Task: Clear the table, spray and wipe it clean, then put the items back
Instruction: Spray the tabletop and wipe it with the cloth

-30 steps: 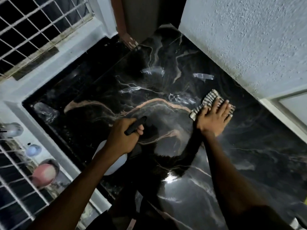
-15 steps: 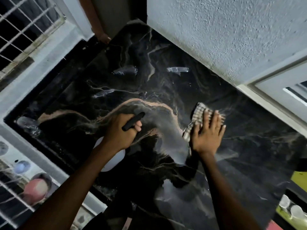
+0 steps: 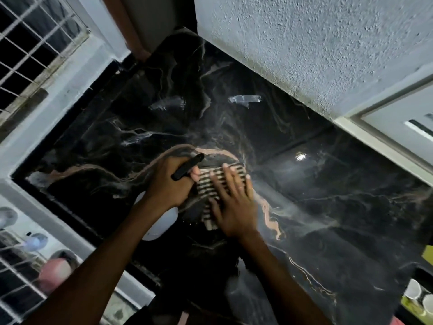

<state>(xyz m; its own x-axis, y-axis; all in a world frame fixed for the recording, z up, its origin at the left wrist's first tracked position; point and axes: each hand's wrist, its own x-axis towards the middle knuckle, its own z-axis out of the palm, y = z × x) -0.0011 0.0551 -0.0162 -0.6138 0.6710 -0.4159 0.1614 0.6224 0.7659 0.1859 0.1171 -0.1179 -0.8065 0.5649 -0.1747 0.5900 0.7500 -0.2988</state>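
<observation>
The table [image 3: 328, 184] is a glossy black marble top with tan veins. My right hand [image 3: 232, 202] lies flat, fingers spread, pressing a striped black-and-white cloth [image 3: 206, 186] onto the middle of it. My left hand [image 3: 171, 184] sits right beside the cloth and grips a spray bottle: its black trigger [image 3: 187, 170] sticks out above my fingers, and its white body [image 3: 161, 225] shows below my wrist. The two hands almost touch.
A rough white wall [image 3: 304, 43] borders the table's far side, with a window frame [image 3: 386, 141] at the right. A barred window [image 3: 35, 50] and white ledge stand at the left. White cups [image 3: 419, 299] sit at the lower right corner.
My right hand has slid the cloth leftward and nearer across the table until it reached my left hand. The left hand keeps its hold on the spray bottle. The view has swung right.
</observation>
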